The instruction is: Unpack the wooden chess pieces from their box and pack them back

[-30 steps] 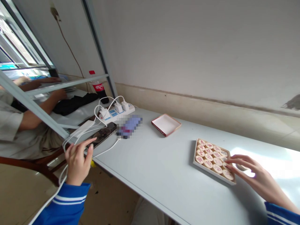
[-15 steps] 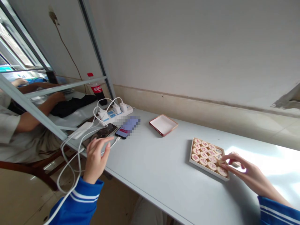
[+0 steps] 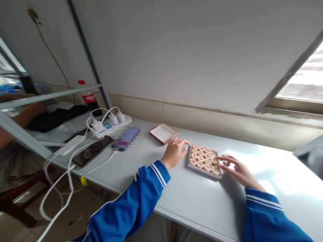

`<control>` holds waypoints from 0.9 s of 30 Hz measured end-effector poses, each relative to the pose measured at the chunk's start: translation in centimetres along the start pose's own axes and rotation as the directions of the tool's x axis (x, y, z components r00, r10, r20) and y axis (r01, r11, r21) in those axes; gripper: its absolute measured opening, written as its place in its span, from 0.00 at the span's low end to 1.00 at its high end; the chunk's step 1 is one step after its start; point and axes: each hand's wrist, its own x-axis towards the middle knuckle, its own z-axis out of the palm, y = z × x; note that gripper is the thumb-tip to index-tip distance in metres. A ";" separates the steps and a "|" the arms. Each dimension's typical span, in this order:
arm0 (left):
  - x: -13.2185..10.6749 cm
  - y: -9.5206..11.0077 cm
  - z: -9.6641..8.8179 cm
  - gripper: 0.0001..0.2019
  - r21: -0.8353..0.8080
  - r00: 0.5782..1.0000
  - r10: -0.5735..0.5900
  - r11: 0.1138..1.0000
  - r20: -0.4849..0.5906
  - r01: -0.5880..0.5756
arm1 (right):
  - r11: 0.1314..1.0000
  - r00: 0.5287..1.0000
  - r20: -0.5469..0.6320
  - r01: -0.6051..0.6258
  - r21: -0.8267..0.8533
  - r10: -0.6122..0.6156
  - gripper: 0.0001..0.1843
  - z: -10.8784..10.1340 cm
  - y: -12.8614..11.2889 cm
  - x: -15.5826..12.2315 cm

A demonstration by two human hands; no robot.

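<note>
Your left hand (image 3: pixel 175 153) has its fingers loosely bent and apart, nothing in them, just beside the near-left side of the tray (image 3: pixel 204 172); your right hand (image 3: pixel 238 172) has thumb and index at the tray's other side, touching or nearly touching the round pieces (image 3: pixel 201 158) there, can't tell if one's gripped. So the pieces sit in the tray, between your two hands' fingertips. They look light, hard, probably smooth and a bit slippery; pinch each by its rounded rim. Tray looks like thin, light card: hold by opposite walls, don't squeeze. Pieces: pale, wood-like discs, red characters. Lid (image 3: pixel 163 133) beyond your left fingers: shallow, square-cornered, white inside, reddish outside. Tabletop (image 3: pixel 191 198) under your fingers: smooth, grey, glossy.
</note>
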 end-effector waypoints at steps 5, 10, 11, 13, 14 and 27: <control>3.3 -0.7 4.3 0.10 -0.097 0.991 -0.100 0.991 -0.084 0.092 | 0.995 0.997 -0.038 0.066 -0.072 -0.069 0.19 0.9 0.0 0.1; 3.6 -1.8 6.2 0.12 -0.142 0.984 -0.152 0.980 -0.091 0.138 | 0.986 0.994 -0.058 0.088 -0.144 -0.097 0.14 1.4 0.3 0.2; 3.5 -1.9 6.3 0.11 -0.143 0.985 -0.150 0.980 -0.083 0.137 | 0.983 0.993 -0.051 0.097 -0.153 -0.106 0.13 1.4 0.1 0.3; 3.3 -2.1 6.5 0.11 -0.132 0.989 -0.136 0.983 -0.061 0.127 | 0.981 0.990 -0.078 0.106 -0.162 -0.119 0.11 1.2 -0.2 0.2; 3.2 -2.1 6.6 0.11 -0.123 0.991 -0.127 0.985 -0.048 0.120 | 0.982 0.987 -0.106 0.104 -0.158 -0.121 0.12 0.9 -0.4 0.2; 3.2 -2.4 7.1 0.12 -0.063 0.990 -0.142 0.988 -0.005 0.141 | 0.951 0.970 -0.005 -0.239 -0.198 0.243 0.15 -1.1 2.2 -1.6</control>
